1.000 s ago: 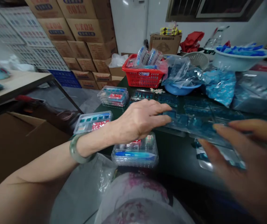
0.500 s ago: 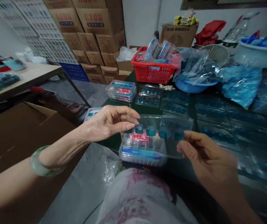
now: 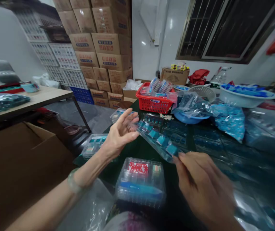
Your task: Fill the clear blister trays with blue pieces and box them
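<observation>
A clear plastic tray with several teal blocks (image 3: pixel 157 140) is held tilted above the dark table (image 3: pixel 142 150). My left hand (image 3: pixel 120 133) pinches its far end, fingers partly spread. My right hand (image 3: pixel 201 183) grips its near end between thumb and fingers. Below the tray, at the table's near edge, lies a stack of closed clear packs (image 3: pixel 141 181) with a red card and a blue pen inside. A second filled pack (image 3: pixel 94 145) lies left of my left wrist, which wears a green bangle (image 3: pixel 73 183).
More clear trays with teal blocks (image 3: pixel 176 136) cover the table. Behind them stand a red basket (image 3: pixel 155 99), a blue bowl under plastic bags (image 3: pixel 190 110) and a white basin (image 3: pixel 245 96). Cardboard boxes (image 3: pixel 103 54) are stacked behind. An open brown box (image 3: pixel 19 160) and a side table (image 3: pixel 38 98) are at left.
The tray went from lying among the others to being lifted by both hands, and it is now tilted, far end higher. The camera view has risen.
</observation>
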`<state>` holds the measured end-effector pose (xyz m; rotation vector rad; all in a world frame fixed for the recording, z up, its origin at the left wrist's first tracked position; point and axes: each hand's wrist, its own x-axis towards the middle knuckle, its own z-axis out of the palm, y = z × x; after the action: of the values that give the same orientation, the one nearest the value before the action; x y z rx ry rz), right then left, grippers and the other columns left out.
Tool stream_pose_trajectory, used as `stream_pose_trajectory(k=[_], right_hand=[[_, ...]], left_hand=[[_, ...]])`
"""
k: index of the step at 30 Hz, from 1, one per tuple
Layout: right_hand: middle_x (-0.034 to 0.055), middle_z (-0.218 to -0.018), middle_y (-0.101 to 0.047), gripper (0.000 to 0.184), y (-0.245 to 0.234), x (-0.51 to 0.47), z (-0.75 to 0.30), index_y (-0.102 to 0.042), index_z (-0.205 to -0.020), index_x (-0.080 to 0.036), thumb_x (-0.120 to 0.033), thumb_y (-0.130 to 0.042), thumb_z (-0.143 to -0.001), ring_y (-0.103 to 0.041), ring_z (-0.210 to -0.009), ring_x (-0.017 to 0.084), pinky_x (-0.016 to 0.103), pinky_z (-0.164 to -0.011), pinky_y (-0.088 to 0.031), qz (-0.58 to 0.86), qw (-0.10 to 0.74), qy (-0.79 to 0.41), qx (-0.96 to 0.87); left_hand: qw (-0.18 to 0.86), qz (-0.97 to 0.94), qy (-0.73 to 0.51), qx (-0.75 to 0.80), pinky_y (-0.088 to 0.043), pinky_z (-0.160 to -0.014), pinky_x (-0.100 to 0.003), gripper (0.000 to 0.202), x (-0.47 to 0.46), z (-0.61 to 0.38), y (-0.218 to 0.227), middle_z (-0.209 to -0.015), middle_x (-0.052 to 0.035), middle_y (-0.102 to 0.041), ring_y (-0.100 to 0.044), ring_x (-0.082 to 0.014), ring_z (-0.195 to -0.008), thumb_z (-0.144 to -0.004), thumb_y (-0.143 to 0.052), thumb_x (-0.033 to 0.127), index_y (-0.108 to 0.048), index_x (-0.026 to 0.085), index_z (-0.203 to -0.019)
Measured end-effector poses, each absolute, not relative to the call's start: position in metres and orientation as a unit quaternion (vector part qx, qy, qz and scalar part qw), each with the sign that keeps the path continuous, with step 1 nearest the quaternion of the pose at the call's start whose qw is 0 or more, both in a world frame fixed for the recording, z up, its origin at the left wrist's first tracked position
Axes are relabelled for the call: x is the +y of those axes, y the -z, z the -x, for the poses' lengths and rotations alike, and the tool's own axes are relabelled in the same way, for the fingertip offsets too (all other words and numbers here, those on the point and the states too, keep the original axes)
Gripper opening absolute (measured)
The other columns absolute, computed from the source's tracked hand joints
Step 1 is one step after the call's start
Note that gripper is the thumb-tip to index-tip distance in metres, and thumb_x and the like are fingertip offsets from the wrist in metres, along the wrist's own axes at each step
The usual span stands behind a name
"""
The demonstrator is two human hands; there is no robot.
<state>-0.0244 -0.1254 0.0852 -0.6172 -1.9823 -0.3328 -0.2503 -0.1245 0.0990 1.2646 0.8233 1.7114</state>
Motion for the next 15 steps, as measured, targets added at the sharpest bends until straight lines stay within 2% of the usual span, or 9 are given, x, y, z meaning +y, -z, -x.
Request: stream_pose_trajectory(k=[3, 6, 10, 12, 15], right_hand=[[0.0061, -0.08, -0.059, 0.035, -0.086, -0.122, 0.035, -0.049, -0.105, -0.013, -0.007, -0.054, -0.071, -0.055, -0.077, 0.018, 0.032, -0.068, -0.047, 0.197, 0.495, 0.148, -0.833], [0.0089, -0.077, -0.061, 0.028, -0.091, -0.131, 0.047, -0.052, -0.1, -0.009, -0.007, -0.049, -0.073, -0.056, -0.079, 0.021, 0.033, -0.064, -0.048, 0.123, 0.47, 0.148, -0.862], [0.0109, -0.077, -0.063, 0.022, -0.086, -0.143, 0.063, -0.056, -0.093, -0.007, -0.007, -0.043, -0.075, -0.057, -0.08, 0.023, 0.033, -0.062, -0.049, 0.081, 0.453, 0.136, -0.878], [0.0104, -0.079, -0.062, 0.022, -0.078, -0.145, 0.067, -0.056, -0.095, -0.008, -0.008, -0.047, -0.075, -0.057, -0.081, 0.022, 0.034, -0.064, -0.049, 0.098, 0.472, 0.113, -0.869], [0.0091, -0.09, -0.06, 0.034, -0.064, -0.143, 0.06, -0.053, -0.104, -0.013, -0.011, -0.057, -0.071, -0.056, -0.087, 0.02, 0.034, -0.072, -0.048, 0.159, 0.471, 0.07, -0.865]], left_hand=[[0.571, -0.352, -0.691, 0.269, -0.031, -0.091, -0.046, 0.053, -0.141, 0.242, -0.091, -0.117, -0.0166, -0.047, -0.04, -0.0308, -0.111, -0.072, -0.052, 0.04, -0.042, 0.013, -0.117], [0.661, -0.252, -0.673, 0.216, -0.029, -0.091, -0.05, 0.065, -0.159, 0.228, -0.088, -0.112, -0.0199, -0.049, -0.042, -0.0336, -0.109, -0.072, -0.041, 0.057, -0.041, 0.009, -0.116], [0.691, -0.222, -0.667, 0.172, -0.025, -0.091, -0.054, 0.073, -0.164, 0.217, -0.083, -0.12, -0.0187, -0.044, -0.039, -0.0348, -0.112, -0.07, -0.034, 0.064, -0.033, 0.014, -0.123], [0.684, -0.231, -0.67, 0.174, -0.024, -0.091, -0.054, 0.074, -0.162, 0.22, -0.079, -0.122, -0.0183, -0.042, -0.037, -0.0344, -0.113, -0.07, -0.03, 0.065, -0.03, 0.015, -0.125], [0.664, -0.27, -0.665, 0.209, -0.026, -0.09, -0.053, 0.077, -0.157, 0.235, -0.074, -0.118, -0.0177, -0.046, -0.039, -0.0339, -0.112, -0.069, -0.03, 0.065, -0.028, 0.015, -0.127]])
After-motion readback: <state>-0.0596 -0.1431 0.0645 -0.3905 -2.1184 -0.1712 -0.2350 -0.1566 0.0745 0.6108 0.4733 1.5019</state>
